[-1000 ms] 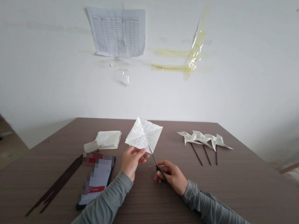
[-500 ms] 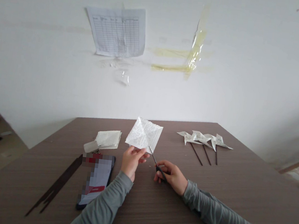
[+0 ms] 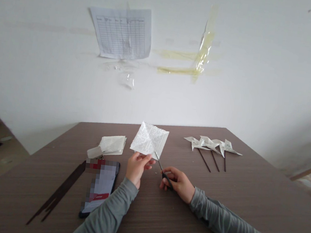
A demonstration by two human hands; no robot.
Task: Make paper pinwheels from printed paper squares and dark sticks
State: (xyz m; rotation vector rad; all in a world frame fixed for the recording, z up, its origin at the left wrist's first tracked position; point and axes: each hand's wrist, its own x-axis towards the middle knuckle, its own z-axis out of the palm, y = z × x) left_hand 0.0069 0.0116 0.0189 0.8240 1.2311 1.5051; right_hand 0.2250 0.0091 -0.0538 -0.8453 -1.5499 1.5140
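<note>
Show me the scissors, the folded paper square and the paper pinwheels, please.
Scissors (image 3: 160, 166), head view, on the blades.
Folded paper square (image 3: 148, 140), head view, on its creased middle.
Paper pinwheels (image 3: 208, 143), head view, on the paper vanes.

A creased square of printed paper (image 3: 149, 140), held up near the desk's far edge, black-handled scissors (image 3: 165, 176), blades reaching its lower edge

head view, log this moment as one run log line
left hand: paper | right hand: scissors | blade tips at paper edge | rest: pinwheels, phone
</note>
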